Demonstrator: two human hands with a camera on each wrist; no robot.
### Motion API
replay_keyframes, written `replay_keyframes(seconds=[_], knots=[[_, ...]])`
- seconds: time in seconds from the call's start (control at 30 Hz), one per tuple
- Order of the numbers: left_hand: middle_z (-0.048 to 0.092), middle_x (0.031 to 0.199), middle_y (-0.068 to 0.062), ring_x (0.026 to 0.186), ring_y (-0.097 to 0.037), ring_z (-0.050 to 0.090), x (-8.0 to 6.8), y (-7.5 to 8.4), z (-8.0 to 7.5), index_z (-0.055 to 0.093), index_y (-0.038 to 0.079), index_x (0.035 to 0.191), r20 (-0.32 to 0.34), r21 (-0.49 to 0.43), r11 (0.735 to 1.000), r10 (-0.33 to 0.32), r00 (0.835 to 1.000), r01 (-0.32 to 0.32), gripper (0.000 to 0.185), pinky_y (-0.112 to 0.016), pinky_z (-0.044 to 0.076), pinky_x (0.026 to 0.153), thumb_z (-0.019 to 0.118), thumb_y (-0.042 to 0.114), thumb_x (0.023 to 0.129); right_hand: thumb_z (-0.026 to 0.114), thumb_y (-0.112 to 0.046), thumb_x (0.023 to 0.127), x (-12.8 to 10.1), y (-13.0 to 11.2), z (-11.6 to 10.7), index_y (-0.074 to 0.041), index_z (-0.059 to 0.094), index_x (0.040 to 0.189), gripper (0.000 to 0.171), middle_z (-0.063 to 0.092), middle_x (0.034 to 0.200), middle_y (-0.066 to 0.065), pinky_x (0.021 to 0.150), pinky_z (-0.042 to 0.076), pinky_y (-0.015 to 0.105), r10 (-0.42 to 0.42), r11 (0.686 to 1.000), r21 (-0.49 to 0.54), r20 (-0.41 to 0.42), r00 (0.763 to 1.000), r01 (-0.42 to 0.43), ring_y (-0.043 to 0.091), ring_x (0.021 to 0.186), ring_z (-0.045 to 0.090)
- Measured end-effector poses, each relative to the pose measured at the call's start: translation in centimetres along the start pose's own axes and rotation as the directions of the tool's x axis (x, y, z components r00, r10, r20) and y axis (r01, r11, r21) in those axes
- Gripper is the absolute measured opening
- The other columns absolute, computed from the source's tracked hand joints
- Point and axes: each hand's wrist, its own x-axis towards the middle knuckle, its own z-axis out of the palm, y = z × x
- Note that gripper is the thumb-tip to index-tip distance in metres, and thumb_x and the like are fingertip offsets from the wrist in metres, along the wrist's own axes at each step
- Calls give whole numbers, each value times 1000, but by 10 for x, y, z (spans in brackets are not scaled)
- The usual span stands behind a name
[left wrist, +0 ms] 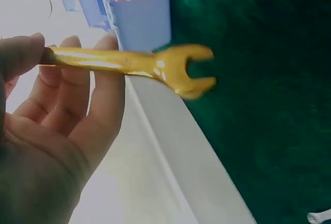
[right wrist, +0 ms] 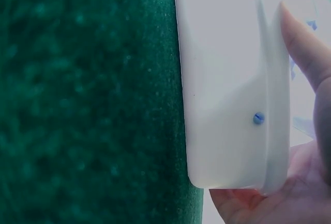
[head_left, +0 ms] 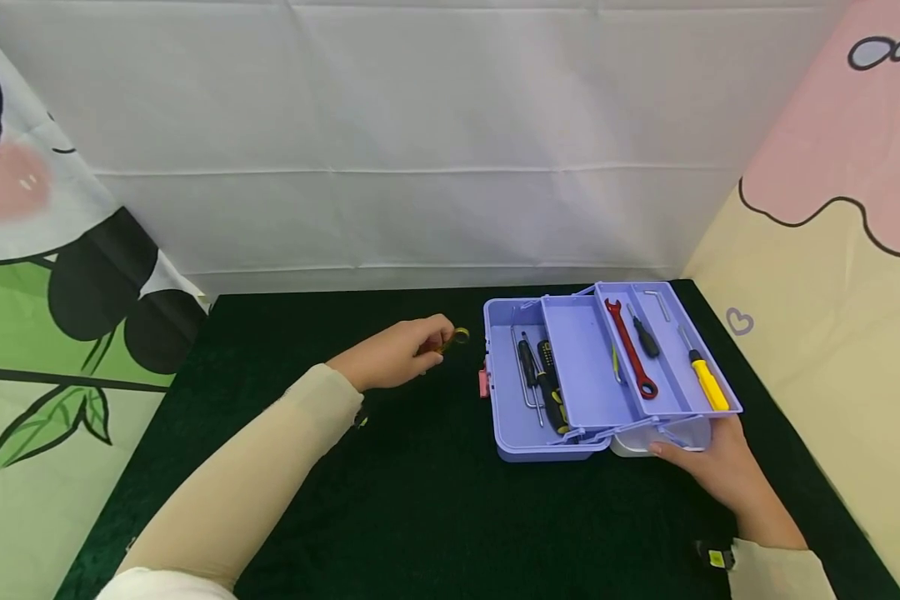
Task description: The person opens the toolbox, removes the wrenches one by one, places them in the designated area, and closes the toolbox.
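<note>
My left hand [head_left: 401, 354] hovers over the dark green table, left of the lilac toolbox [head_left: 562, 375]. Its thumb and fingers [left wrist: 72, 94] pinch the shaft of a yellow open-ended wrench [left wrist: 150, 69], whose head [head_left: 461, 336] points toward the box. The toolbox stands open with its upper tray [head_left: 667, 350] swung out to the right. My right hand [head_left: 720, 467] holds the box's white lid [right wrist: 232, 84] at the near right corner, fingers against its edge.
The tray holds a red wrench [head_left: 632, 350], a yellow-handled screwdriver [head_left: 707, 379] and a small black screwdriver [head_left: 645, 333]. Black-handled tools [head_left: 543, 379] lie in the lower compartment. White and patterned cloth walls stand behind and beside the green table [head_left: 420, 500].
</note>
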Motion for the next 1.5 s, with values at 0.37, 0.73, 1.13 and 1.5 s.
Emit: replay_keyframes(seconds=[0.37, 0.73, 1.13, 1.5], knots=[[57, 111, -14, 95, -31, 67, -33, -29, -11, 43, 16, 128, -64, -349, 929, -156, 986, 125, 29, -41, 60, 80, 59, 10, 106, 88, -12, 82, 0, 3, 0, -37, 5, 166, 121, 8, 171, 6, 111, 12, 79, 18, 1000, 8, -6, 1000, -18, 43, 144, 18], [50, 115, -22, 97, -34, 64, -54, -46, -13, 39, 5, 136, -111, -584, 775, -370, 922, 241, 35, -51, 59, 86, 55, 2, 105, 89, -12, 81, 3, 1, 1, -36, 6, 166, 120, 11, 171, 6, 110, 16, 78, 10, 1000, -9, -2, 1000, -10, 41, 142, 21], [50, 109, -18, 102, -38, 64, -47, -57, 3, 42, 3, 133, -216, -565, 753, -530, 820, 338, 30, -39, 61, 81, 54, 5, 106, 88, -15, 82, 2, -1, -1, -35, 5, 166, 120, 8, 171, 9, 109, 14, 80, 2, 1000, -26, 4, 1000, -2, 47, 143, 18], [54, 117, -19, 97, -30, 64, -28, -68, 14, 45, 2, 129, -145, -593, 654, -660, 737, 470, 29, -39, 61, 82, 59, 5, 103, 88, -15, 83, 3, -2, -2, -37, 5, 166, 119, 7, 171, 9, 109, 13, 80, 18, 999, -30, 18, 1000, -17, 47, 143, 18]])
